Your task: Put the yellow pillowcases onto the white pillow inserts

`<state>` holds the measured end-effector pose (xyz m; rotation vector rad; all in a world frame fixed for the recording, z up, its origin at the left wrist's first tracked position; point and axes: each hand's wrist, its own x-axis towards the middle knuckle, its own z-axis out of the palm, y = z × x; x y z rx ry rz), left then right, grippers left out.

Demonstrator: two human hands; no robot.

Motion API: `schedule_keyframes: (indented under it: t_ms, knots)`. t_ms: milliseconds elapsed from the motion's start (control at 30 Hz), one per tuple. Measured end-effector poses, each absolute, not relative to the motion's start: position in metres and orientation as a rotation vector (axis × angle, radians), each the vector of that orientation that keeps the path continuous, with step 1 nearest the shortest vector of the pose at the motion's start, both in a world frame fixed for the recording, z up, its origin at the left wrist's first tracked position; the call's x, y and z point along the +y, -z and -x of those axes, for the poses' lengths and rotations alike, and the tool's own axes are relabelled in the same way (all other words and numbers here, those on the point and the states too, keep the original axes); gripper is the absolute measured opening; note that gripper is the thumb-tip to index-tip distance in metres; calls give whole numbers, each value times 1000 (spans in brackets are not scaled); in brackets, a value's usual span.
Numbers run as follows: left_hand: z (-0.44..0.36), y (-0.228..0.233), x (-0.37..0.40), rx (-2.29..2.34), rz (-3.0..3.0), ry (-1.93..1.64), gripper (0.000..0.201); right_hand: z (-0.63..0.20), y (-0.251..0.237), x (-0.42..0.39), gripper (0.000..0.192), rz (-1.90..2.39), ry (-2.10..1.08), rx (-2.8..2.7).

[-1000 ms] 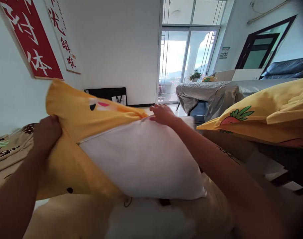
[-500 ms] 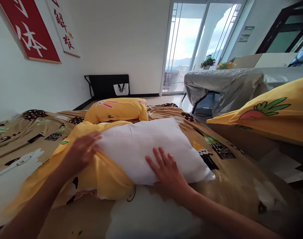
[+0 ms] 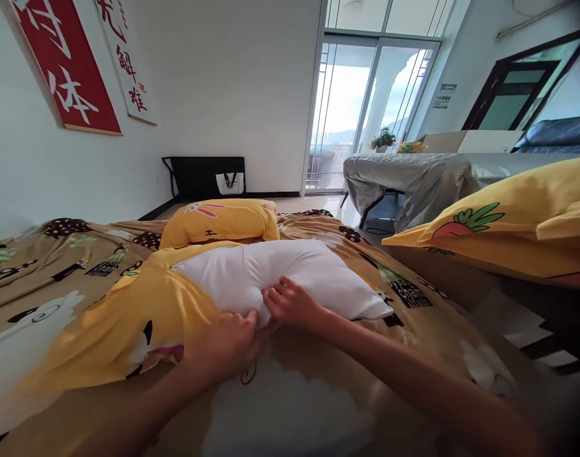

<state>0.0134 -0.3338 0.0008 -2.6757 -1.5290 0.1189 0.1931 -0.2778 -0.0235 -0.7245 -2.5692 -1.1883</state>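
Your right palm (image 3: 290, 301) no longer lies spread on the white pillow (image 3: 313, 263); both hands now meet at its near edge. Pillow lies flat on the blanket (image 3: 427, 355), left end inside the yellow case (image 3: 166, 298), the rest bare, so covering looks partial. Right forearm reaches in from lower right, fingers bunched, apparently pinching white cloth. Your left hand (image 3: 225, 343) sits low beside it, knuckles up, fingers curled at the case's mouth; can't tell whether they grip. Yellow pillow (image 3: 227, 222) just behind
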Motion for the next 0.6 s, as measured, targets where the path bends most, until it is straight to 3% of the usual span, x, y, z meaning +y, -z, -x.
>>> schedule_keyframes:
  t_ms: [300, 467, 600]
  knots:
    - [-57, 1, -340, -1540, 2702, 360, 33, -165, -52, -263, 26, 576, 1102, -2890]
    - [-56, -2, -331, -1554, 2650, 553, 27, -154, -59, -259, 26, 539, 992, -2915]
    - [-56, -5, -328, -1519, 2728, 442, 27, -166, -42, -249, 19, 628, 758, -2973]
